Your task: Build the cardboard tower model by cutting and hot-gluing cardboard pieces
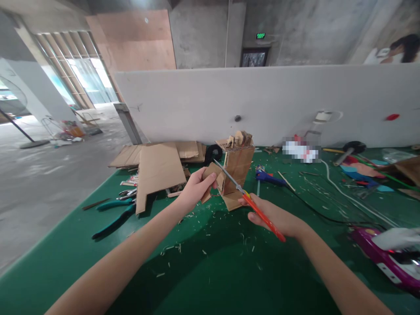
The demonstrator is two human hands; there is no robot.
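Note:
My left hand (196, 189) pinches a small brown cardboard piece (212, 171) above the green table (210, 271). My right hand (274, 216) grips orange-handled scissors (252, 205), whose blades reach up and left against the cardboard piece. Just behind stands a tall cardboard box model (239, 162) with small cardboard shapes on top, and a flat cardboard scrap (232, 200) lies at its foot.
Flat cardboard sheets (159, 168) lie at the back left, with teal pliers (113, 212) beside them. A blue tool (267, 176), cables, coloured scraps and a purple device (387, 258) lie to the right. A white partition wall (262, 100) runs behind the table. Cardboard slivers litter the mat.

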